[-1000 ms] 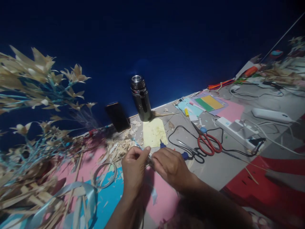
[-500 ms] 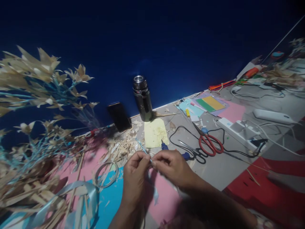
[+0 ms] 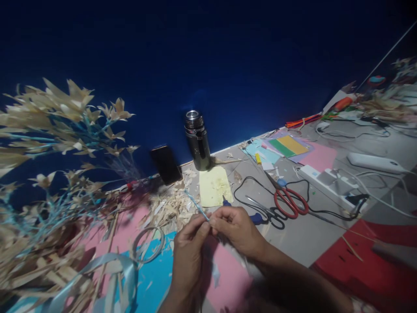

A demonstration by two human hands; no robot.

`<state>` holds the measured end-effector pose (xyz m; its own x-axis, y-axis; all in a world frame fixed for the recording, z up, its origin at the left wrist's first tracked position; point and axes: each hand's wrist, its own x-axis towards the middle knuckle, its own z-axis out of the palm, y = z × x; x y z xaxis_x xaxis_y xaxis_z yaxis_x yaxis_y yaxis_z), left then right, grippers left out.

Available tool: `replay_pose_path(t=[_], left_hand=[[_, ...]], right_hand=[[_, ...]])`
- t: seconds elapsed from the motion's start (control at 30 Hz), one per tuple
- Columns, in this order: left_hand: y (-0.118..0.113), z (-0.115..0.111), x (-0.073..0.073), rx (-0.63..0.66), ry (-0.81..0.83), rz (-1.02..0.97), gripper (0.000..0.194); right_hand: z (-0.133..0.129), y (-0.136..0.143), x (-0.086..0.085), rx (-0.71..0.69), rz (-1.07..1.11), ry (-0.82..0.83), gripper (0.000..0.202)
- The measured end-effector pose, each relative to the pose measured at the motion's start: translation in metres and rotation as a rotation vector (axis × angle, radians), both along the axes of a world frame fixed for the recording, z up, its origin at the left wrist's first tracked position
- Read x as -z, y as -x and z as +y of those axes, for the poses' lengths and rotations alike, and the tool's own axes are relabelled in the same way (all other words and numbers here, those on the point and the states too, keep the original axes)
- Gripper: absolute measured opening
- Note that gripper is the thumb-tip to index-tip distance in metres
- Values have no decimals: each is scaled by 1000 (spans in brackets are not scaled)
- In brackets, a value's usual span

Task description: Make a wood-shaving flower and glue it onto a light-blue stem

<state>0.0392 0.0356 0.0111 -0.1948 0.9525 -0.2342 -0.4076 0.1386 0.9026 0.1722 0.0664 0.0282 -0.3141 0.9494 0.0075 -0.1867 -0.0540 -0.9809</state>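
Observation:
A thin stem wrapped in light blue ribbon [image 3: 197,205] points up and left from between my fingertips. My left hand [image 3: 190,245] pinches it with thumb and forefinger. Thumb and bent fingers of my right hand [image 3: 237,228] are closed on the same stem, touching the left fingertips. Under the hands a pale ribbon tail [image 3: 215,274] hangs over pink paper [image 3: 228,265]. Just beyond my right hand lies a blue glue gun [image 3: 257,218], partly hidden, its nozzle over a yellow glue-spotted sheet [image 3: 208,184].
Red-handled scissors [image 3: 291,202] and small black scissors [image 3: 275,215] lie to the right, near a power strip [image 3: 329,184]. A flask [image 3: 198,148] and a phone [image 3: 167,165] stand at the wall. Left are pale husk flowers [image 3: 71,113], scraps [image 3: 166,204] and a ribbon roll [image 3: 148,244].
More of the blue-wrapped stem shows above my fingertips. Both hands keep their pinch, close together. The whole view has shifted slightly, so everything sits a little lower and farther right.

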Motion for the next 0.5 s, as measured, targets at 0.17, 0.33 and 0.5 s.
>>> replay_pose_path(t=[0.17,0.33,0.5], left_hand=[[0,-3,-5,16,31,-139,24],[6,-6,-6,53,1,120,19],[9,-8,-6,117,-17,415,18]], right_hand=[[-4,5,13,-37,-6,107,29],[-1,-7,5,80,-320,-77,7],[6,-12,1,85,-239,-60,15]])
